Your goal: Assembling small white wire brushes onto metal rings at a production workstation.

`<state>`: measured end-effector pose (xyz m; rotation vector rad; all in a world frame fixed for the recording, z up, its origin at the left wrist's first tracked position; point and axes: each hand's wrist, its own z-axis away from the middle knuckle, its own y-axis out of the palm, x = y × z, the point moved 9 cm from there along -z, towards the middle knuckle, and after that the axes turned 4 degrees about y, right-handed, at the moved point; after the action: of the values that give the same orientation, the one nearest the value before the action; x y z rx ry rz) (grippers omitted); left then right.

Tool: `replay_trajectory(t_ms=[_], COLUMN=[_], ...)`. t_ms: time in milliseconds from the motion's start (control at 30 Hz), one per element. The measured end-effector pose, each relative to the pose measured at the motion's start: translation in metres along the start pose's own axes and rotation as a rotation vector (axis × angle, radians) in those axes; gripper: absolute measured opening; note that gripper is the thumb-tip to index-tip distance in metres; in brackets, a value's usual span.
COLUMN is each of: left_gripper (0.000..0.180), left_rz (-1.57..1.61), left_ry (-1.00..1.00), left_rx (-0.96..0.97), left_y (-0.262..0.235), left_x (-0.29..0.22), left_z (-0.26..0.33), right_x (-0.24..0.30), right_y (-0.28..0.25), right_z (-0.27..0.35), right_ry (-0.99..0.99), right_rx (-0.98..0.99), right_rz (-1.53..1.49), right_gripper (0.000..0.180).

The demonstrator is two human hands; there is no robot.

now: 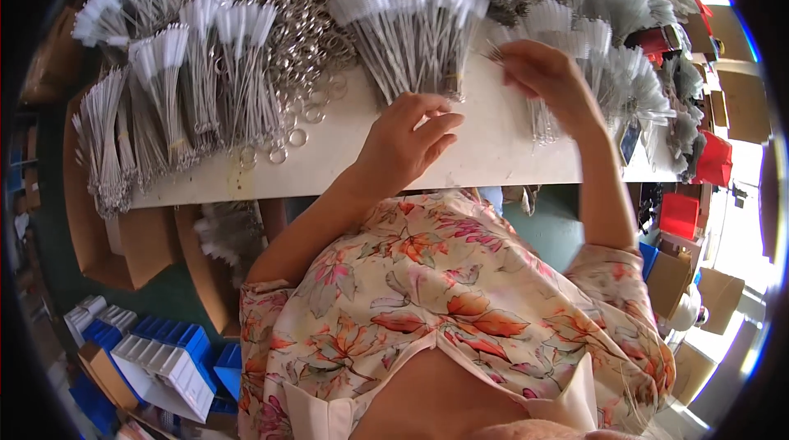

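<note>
A: In the head view, where are the brushes?
B: A fan of wire-stemmed brushes [411, 25] lies on the pale table [509, 144], white bristles pointing away from the person and stem ends towards the left hand [407, 138]. More brush bundles [173, 54] lie at the left, beside a heap of metal rings [308, 37].

A: And the left hand?
B: It is at the near end of the fan, fingers half curled, with the thumb a little apart from them. Whether anything sits between the fingertips, one cannot tell.

A: The right hand?
B: The right hand [549, 77] is raised in front of the right-hand bunches [633, 82], fingers drawn together. It appears to pinch some thin wires [495, 52], but blur hides how many.

A: How would a brush handle?
B: Probably very light, the stem thin and springy, the bristles soft and easily crushed. The smooth wire may slip or tangle with its neighbours, so the best hold is likely a fingertip pinch on the bare stem, clear of the bristles.
</note>
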<state>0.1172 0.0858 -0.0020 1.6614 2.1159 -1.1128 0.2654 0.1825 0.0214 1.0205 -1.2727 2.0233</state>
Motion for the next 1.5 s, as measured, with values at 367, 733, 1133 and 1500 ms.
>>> replay_trajectory(t_ms=[367, 733, 1133, 1500], left_gripper=[0.014, 0.015, 0.016, 0.012], left_rz=[0.148, 0.191, -0.38, -0.692], left_ry=[-0.233, -0.105, 0.043, -0.274], left_rx=[-0.045, 0.035, -0.011, 0.044], left_y=[-0.016, -0.022, -0.062, -0.094], left_x=[0.021, 0.002, 0.037, 0.111], left_z=[0.026, 0.03, -0.012, -0.015], right_x=[-0.056, -0.027, -0.022, -0.008], right_y=[0.059, 0.129, 0.089, 0.08], right_z=[0.031, 0.039, 0.035, 0.021], right_ry=[-0.244, 0.198, 0.066, -0.296], right_rx=[0.306, 0.672, 0.496, 0.019], right_rz=[1.589, -0.101, -0.069, 0.182], right_gripper=[0.003, 0.017, 0.013, 0.012])
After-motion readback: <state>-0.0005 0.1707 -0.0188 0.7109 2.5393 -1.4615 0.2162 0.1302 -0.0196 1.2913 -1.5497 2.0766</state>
